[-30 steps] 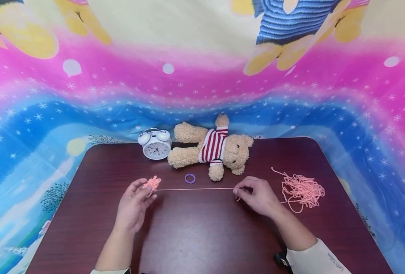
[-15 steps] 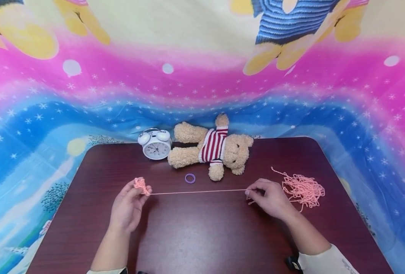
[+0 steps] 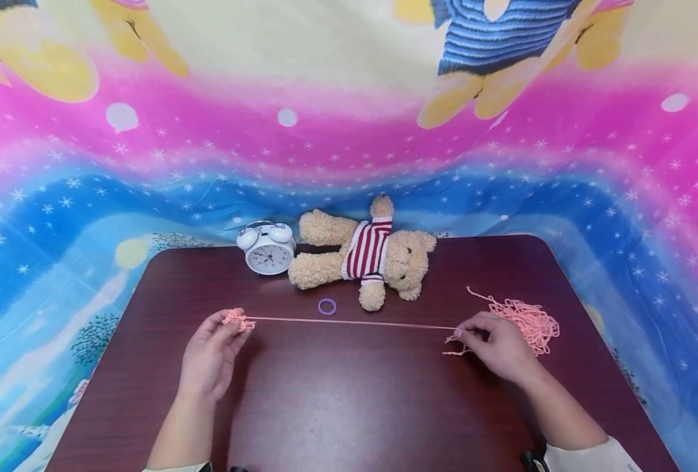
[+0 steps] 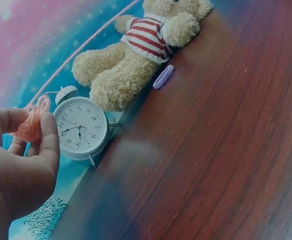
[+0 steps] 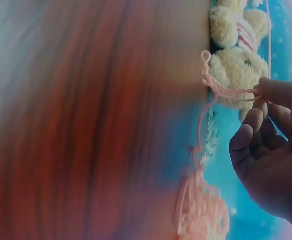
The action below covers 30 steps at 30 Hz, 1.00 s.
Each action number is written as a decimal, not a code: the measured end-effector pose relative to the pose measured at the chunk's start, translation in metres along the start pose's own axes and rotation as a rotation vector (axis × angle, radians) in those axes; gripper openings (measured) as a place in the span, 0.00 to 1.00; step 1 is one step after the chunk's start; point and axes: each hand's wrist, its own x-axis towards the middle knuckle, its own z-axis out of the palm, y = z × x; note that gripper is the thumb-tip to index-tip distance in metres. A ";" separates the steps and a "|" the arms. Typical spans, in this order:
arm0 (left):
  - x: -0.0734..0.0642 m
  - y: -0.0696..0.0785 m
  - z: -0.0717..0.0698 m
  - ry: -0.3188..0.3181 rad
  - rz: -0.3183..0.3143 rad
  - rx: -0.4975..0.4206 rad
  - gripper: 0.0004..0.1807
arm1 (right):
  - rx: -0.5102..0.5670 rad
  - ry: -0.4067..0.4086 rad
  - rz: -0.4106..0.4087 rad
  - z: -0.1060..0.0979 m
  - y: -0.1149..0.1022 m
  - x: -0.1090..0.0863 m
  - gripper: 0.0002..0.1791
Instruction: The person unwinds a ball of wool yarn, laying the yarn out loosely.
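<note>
My left hand (image 3: 210, 357) pinches a small bundle of peach yarn (image 4: 29, 127) between thumb and fingers, with little loops poking out. From it a taut strand (image 3: 349, 322) runs across to my right hand (image 3: 499, 347), whose thumb and forefinger pinch it. A short loose tail (image 5: 226, 92) dangles below the right fingertips, ending in a small loop. Behind the right hand a tangled heap of the same yarn (image 3: 534, 324) lies on the table, partly covered by the hand in the head view.
A white twin-bell alarm clock (image 3: 269, 255) stands at the table's back edge. Beside it lies a teddy bear (image 3: 405, 265) in a red-and-white striped shirt. A purple ring (image 3: 327, 307) rests in front of the bear on the dark wooden table (image 3: 337, 406). A printed cloth (image 3: 337, 151) hangs behind.
The right hand has moved right toward the yarn heap, and the left hand a little left. The strand between them has grown longer, and more loose tail hangs at the right fingertips.
</note>
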 end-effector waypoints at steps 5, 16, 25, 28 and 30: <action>-0.001 0.003 -0.006 -0.005 0.016 0.043 0.07 | -0.015 0.020 0.017 -0.012 0.011 -0.008 0.03; -0.001 0.006 -0.015 0.010 0.027 0.156 0.14 | -0.067 0.054 0.073 -0.047 0.038 -0.019 0.02; 0.002 0.006 -0.024 0.085 0.009 0.196 0.14 | -0.072 0.061 0.129 -0.073 0.056 -0.027 0.06; 0.002 0.007 -0.027 0.102 0.014 0.218 0.14 | -0.116 0.083 0.153 -0.079 0.064 -0.029 0.06; 0.002 0.008 -0.029 0.111 0.017 0.210 0.12 | -0.125 0.088 0.166 -0.082 0.068 -0.031 0.06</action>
